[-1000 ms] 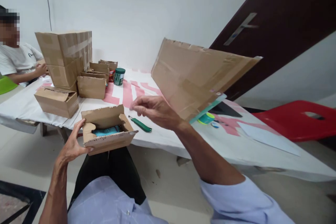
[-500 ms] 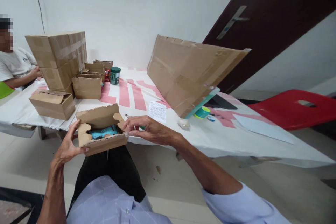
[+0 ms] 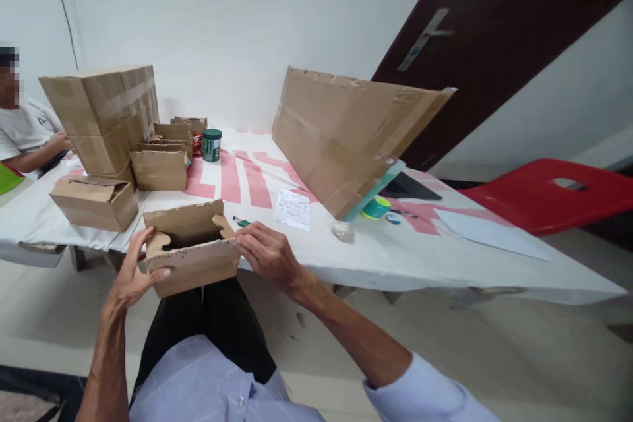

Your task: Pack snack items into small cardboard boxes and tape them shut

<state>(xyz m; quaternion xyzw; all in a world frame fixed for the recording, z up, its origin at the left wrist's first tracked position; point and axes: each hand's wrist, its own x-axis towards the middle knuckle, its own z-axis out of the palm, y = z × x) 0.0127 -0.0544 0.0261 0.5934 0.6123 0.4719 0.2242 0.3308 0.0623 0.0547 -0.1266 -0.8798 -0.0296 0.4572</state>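
A small open cardboard box (image 3: 195, 267) is held in front of my lap at the table's edge, tilted so its front wall faces me. My left hand (image 3: 131, 277) grips its left end, thumb on the front wall and fingers behind the end flap. My right hand (image 3: 270, 250) is closed at the box's right end, its fingertips on the corner. The inside of the box looks dark, and its contents are hidden. Just behind my right hand, a thin green tool (image 3: 241, 221) with a dark tip lies on the table, partly covered by the hand.
Cardboard boxes (image 3: 93, 204) and a taller stack (image 3: 99, 105) stand at left, with a green-lidded jar (image 3: 212, 145) nearby. A large cardboard panel (image 3: 346, 138) leans right of centre, near a written paper (image 3: 293, 210) and tape roll (image 3: 376, 208). A person (image 3: 30, 132) sits far left.
The box has tipped so its front wall shows more and the blue packet inside is out of sight. My right fingers have closed in at its right end. The view has shifted slightly.
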